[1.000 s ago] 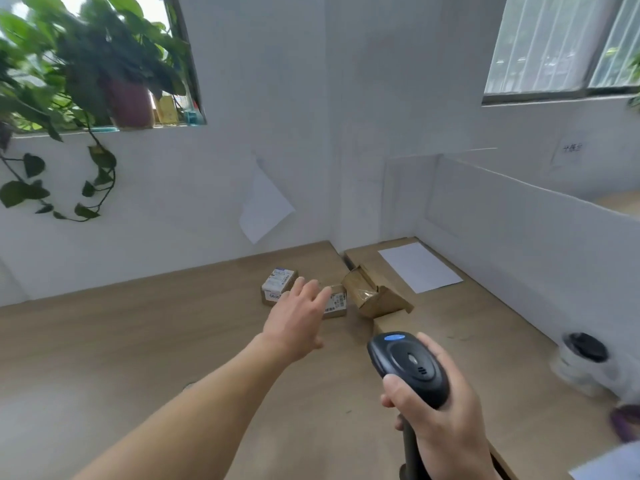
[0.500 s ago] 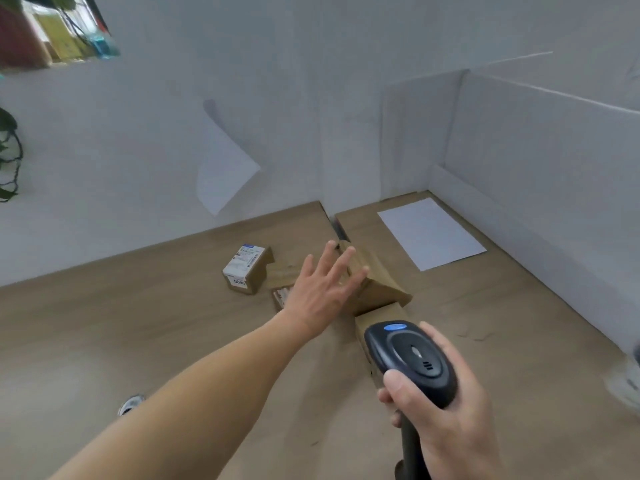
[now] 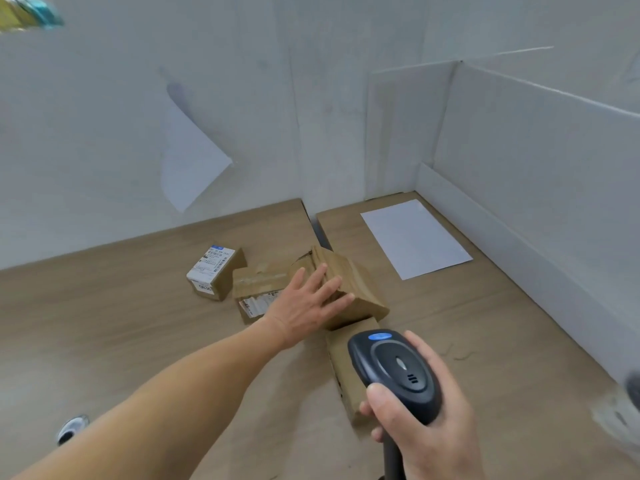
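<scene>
My right hand (image 3: 429,431) grips a black barcode scanner (image 3: 394,374) with a blue button, low in the view. My left hand (image 3: 306,306) reaches forward with straight spread fingers laid on a tilted brown cardboard parcel (image 3: 360,289). Under its wrist lies a flat parcel (image 3: 258,289) with a white label. To the left stands a small box (image 3: 216,273) with a printed label on top. Another brown parcel (image 3: 343,368) lies partly hidden behind the scanner.
The parcels lie on a wooden table (image 3: 138,323) set against a white wall. A white sheet of paper (image 3: 414,237) lies on the neighbouring desk at the back right, bounded by white partition boards (image 3: 519,161). Another sheet hangs on the wall (image 3: 190,161).
My left hand moved forward and right, from above the small boxes onto the tilted parcel. The view tilted down and closer. The scanner stays in my right hand.
</scene>
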`<state>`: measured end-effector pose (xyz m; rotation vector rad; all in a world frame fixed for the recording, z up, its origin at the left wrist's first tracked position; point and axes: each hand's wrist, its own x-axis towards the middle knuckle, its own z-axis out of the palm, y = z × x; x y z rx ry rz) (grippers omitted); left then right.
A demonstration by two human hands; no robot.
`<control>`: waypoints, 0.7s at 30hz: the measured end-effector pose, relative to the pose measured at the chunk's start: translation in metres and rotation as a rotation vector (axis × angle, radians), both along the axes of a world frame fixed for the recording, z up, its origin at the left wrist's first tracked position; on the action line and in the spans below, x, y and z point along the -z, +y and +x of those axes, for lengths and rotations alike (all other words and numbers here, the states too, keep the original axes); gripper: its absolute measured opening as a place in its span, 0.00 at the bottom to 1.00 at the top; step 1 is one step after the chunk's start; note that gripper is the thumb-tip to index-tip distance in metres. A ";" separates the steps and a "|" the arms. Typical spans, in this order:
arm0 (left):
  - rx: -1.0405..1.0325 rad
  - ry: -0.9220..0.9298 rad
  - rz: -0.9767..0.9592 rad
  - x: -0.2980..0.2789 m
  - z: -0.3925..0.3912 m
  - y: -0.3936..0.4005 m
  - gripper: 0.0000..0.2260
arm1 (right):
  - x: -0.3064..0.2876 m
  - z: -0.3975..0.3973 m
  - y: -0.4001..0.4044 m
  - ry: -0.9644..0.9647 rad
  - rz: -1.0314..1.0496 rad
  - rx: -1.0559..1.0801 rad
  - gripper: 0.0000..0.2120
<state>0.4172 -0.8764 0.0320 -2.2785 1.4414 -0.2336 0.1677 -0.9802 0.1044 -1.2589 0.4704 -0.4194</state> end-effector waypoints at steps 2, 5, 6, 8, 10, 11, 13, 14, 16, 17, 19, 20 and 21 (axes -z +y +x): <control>0.026 0.001 -0.030 -0.003 0.000 -0.003 0.42 | 0.000 0.000 -0.001 0.000 0.006 -0.007 0.56; 0.037 -0.003 -0.114 -0.009 -0.002 -0.007 0.31 | 0.000 -0.001 0.001 0.027 -0.014 -0.026 0.50; 0.034 -0.004 -0.148 -0.011 -0.004 -0.006 0.29 | -0.002 -0.001 0.003 0.026 -0.012 -0.023 0.45; 0.026 0.001 -0.192 -0.017 -0.009 0.000 0.29 | -0.007 -0.003 0.009 0.020 -0.022 -0.018 0.41; 0.028 0.013 -0.280 -0.026 -0.016 0.010 0.32 | -0.013 -0.005 0.019 0.014 -0.036 -0.039 0.42; 0.022 0.033 -0.347 -0.033 -0.022 0.017 0.33 | -0.017 -0.005 0.025 0.003 -0.040 -0.057 0.43; -0.008 0.106 -0.519 -0.045 -0.036 0.036 0.32 | -0.025 -0.009 0.039 -0.014 -0.053 -0.085 0.45; -0.041 0.153 -0.624 -0.052 -0.046 0.047 0.33 | -0.030 -0.013 0.047 -0.023 -0.061 -0.097 0.44; -0.178 0.273 -0.842 -0.067 -0.070 0.074 0.35 | -0.040 -0.021 0.065 -0.043 -0.073 -0.122 0.43; -0.277 0.342 -0.939 -0.075 -0.084 0.091 0.36 | -0.045 -0.026 0.075 -0.049 -0.081 -0.130 0.42; -0.497 0.512 -1.111 -0.092 -0.113 0.131 0.35 | -0.053 -0.039 0.098 -0.068 -0.100 -0.154 0.40; -0.610 0.609 -1.177 -0.096 -0.126 0.156 0.34 | -0.057 -0.046 0.111 -0.077 -0.113 -0.170 0.39; -0.727 0.699 -1.226 -0.098 -0.140 0.184 0.32 | -0.061 -0.053 0.126 -0.085 -0.128 -0.190 0.38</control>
